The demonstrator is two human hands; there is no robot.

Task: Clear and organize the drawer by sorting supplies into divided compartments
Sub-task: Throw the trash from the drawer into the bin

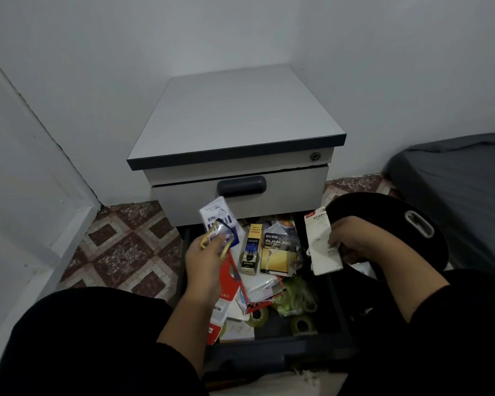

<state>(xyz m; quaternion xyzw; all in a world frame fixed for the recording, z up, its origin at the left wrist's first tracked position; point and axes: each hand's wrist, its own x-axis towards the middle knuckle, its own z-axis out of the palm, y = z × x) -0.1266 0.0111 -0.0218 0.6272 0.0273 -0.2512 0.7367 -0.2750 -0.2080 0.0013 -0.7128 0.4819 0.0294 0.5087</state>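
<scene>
Open drawer [320, 332] of grey cabinet [235, 118], crammed: alkaline battery pack [277, 252], tape rolls [300, 324], red packets. Tiled floor [120, 252] open at left; black tray [397, 221] right. Left hand [205, 261] grips small packets [217, 224] over drawer. Right hand [352, 238] pinches white staples card [320, 241] at drawer's right edge.

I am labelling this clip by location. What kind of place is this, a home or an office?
Probably a room in a home, though I cannot be sure. A small office-style cabinet stands in a corner on patterned floor tiles, and what looks like a mattress lies on the floor at right.
</scene>
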